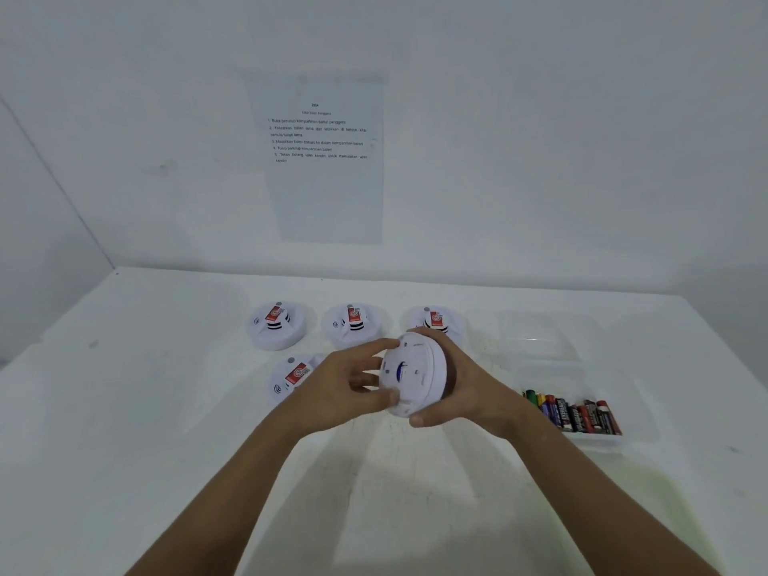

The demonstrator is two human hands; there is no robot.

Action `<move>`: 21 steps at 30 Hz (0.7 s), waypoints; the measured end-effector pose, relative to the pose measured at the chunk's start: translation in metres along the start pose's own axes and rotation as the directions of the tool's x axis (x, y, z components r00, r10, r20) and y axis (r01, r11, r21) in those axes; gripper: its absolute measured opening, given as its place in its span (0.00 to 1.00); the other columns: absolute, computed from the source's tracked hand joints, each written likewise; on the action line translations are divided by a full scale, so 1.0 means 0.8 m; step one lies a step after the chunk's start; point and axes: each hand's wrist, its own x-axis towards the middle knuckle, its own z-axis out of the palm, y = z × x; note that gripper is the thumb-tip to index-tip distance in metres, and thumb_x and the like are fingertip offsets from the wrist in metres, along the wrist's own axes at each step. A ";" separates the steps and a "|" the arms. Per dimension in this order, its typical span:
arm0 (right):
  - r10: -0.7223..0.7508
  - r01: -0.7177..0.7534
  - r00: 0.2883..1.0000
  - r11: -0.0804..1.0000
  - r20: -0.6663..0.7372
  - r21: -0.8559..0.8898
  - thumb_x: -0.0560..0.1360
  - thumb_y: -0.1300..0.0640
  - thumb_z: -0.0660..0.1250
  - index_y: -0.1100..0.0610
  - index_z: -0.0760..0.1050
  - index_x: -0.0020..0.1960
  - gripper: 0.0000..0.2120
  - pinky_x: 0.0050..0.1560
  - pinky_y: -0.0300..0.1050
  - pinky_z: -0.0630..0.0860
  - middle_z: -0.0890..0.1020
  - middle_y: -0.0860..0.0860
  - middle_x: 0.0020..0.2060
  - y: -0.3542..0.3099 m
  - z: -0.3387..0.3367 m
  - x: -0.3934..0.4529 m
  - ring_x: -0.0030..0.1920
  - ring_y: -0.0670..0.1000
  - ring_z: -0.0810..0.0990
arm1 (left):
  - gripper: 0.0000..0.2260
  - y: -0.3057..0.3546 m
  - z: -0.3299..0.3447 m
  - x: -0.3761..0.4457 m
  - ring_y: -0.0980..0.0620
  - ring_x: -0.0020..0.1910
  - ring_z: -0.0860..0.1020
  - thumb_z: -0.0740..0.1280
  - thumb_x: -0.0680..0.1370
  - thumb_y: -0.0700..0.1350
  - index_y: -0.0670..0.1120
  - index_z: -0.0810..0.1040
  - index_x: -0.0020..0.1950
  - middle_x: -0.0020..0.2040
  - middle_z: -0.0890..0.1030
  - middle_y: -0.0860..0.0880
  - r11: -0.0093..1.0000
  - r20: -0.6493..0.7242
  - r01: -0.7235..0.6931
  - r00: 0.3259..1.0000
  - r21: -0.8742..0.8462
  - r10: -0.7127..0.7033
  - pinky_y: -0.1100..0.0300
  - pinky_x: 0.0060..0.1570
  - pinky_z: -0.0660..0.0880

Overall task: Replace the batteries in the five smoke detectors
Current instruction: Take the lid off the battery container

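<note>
Above the table, our hands grip the detector; twisting askew risks snapping cover tabs

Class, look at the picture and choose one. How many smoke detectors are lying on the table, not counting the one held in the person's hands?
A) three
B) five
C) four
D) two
C: three detectors lie in the back row and a fourth nearer, partly behind the left hand, while the fifth detector is held between that hand and the right hand.
</note>
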 end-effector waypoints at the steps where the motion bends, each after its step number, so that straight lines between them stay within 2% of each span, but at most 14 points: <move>1: -0.007 0.007 1.000 1.000 -0.002 0.030 0.62 0.71 0.79 0.45 0.65 0.72 0.46 0.59 0.59 0.80 0.75 0.49 0.66 0.001 0.002 -0.001 0.66 0.55 0.75 | 0.28 0.002 -0.001 -0.002 0.52 0.53 0.83 0.75 0.72 0.42 0.55 0.72 0.69 0.58 0.82 0.51 0.999 0.007 0.008 1.000 -0.045 -0.008 0.57 0.50 0.81; 4: -0.008 0.009 1.000 0.999 -0.020 0.034 0.63 0.72 0.79 0.45 0.64 0.72 0.46 0.61 0.59 0.79 0.75 0.47 0.67 0.003 0.005 -0.006 0.66 0.53 0.75 | 0.29 0.003 -0.004 -0.005 0.51 0.49 0.84 0.77 0.70 0.39 0.55 0.73 0.68 0.55 0.83 0.51 0.999 -0.006 0.029 1.000 -0.042 -0.029 0.54 0.48 0.82; 6: 0.000 -0.001 1.000 1.000 -0.023 -0.008 0.63 0.70 0.80 0.43 0.63 0.73 0.48 0.60 0.54 0.80 0.73 0.46 0.68 0.002 0.004 -0.010 0.67 0.50 0.74 | 0.30 0.003 -0.007 -0.007 0.50 0.47 0.84 0.78 0.68 0.39 0.55 0.75 0.66 0.55 0.82 0.52 0.999 -0.012 0.030 0.999 -0.014 -0.031 0.55 0.45 0.82; 10: -0.011 0.011 1.000 0.994 0.002 -0.106 0.62 0.66 0.82 0.45 0.63 0.74 0.48 0.62 0.51 0.79 0.72 0.46 0.69 -0.003 0.007 -0.013 0.68 0.48 0.72 | 0.29 0.005 -0.013 -0.008 0.48 0.45 0.83 0.80 0.65 0.40 0.54 0.77 0.63 0.57 0.80 0.54 0.999 -0.019 0.014 1.000 0.038 -0.013 0.61 0.40 0.79; 13: -0.005 0.008 1.000 0.984 0.018 -0.177 0.61 0.65 0.83 0.44 0.57 0.76 0.53 0.64 0.43 0.77 0.70 0.42 0.69 -0.004 0.014 -0.011 0.68 0.42 0.71 | 0.28 0.013 -0.016 -0.011 0.50 0.43 0.83 0.81 0.64 0.41 0.53 0.77 0.61 0.56 0.80 0.55 0.994 -0.035 0.018 0.999 0.105 -0.014 0.64 0.37 0.78; 16: -0.064 0.052 0.997 0.968 -0.039 -0.244 0.58 0.64 0.84 0.45 0.63 0.71 0.49 0.59 0.37 0.77 0.74 0.41 0.64 -0.004 0.023 -0.006 0.64 0.41 0.74 | 0.28 0.020 -0.019 -0.015 0.52 0.40 0.84 0.81 0.64 0.42 0.51 0.77 0.61 0.56 0.80 0.55 0.988 -0.051 0.011 0.999 0.152 -0.003 0.66 0.36 0.76; 19: -0.128 0.095 0.987 0.948 -0.093 -0.304 0.57 0.63 0.85 0.45 0.67 0.68 0.46 0.56 0.38 0.79 0.78 0.40 0.60 -0.004 0.028 -0.004 0.61 0.44 0.77 | 0.26 0.024 -0.019 -0.020 0.54 0.39 0.83 0.81 0.63 0.44 0.52 0.77 0.58 0.54 0.80 0.55 0.976 -0.075 0.001 0.997 0.219 0.016 0.67 0.35 0.76; 21: -0.149 0.113 0.983 0.948 -0.102 -0.298 0.57 0.64 0.85 0.48 0.69 0.69 0.46 0.54 0.39 0.80 0.80 0.42 0.59 -0.003 0.029 -0.004 0.60 0.46 0.79 | 0.25 0.022 -0.017 -0.022 0.55 0.38 0.83 0.82 0.61 0.47 0.53 0.77 0.55 0.52 0.80 0.56 0.966 -0.125 0.012 0.992 0.260 0.021 0.65 0.34 0.77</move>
